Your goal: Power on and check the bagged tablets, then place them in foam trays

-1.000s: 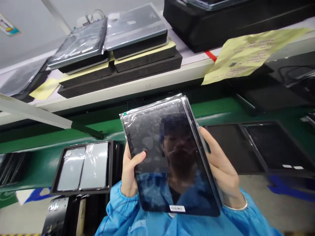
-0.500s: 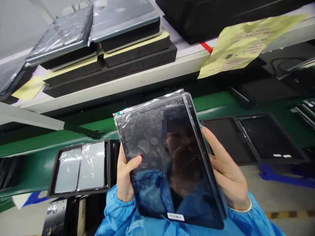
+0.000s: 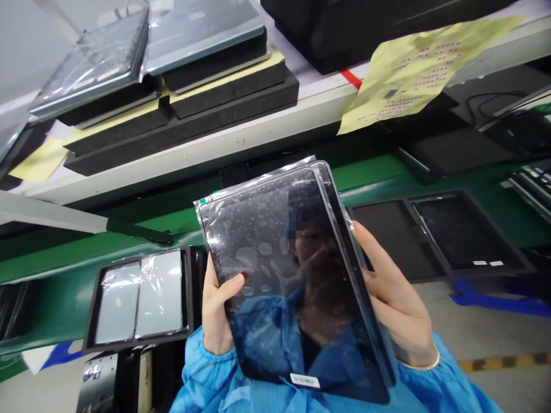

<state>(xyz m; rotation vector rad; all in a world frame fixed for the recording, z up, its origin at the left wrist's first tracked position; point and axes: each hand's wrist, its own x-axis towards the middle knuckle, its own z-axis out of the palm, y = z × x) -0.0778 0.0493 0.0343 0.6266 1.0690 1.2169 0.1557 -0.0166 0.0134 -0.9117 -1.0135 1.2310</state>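
Before the green workbench's (image 3: 60,310) near edge, a glossy black film-covered rectangular tablet (image 3: 275,298) is facing the camera, its long axis slanting down rightward, its white-labelled end pointing toward the blue jacket (image 3: 210,370). The bare left hand (image 3: 218,312) is gripping its left edge, thumb on top; the bare right hand (image 3: 398,301) is clasping its right side.

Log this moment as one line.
left hand: holding film-covered tablet, left edge | right hand: at right side | white label: near bottom edge
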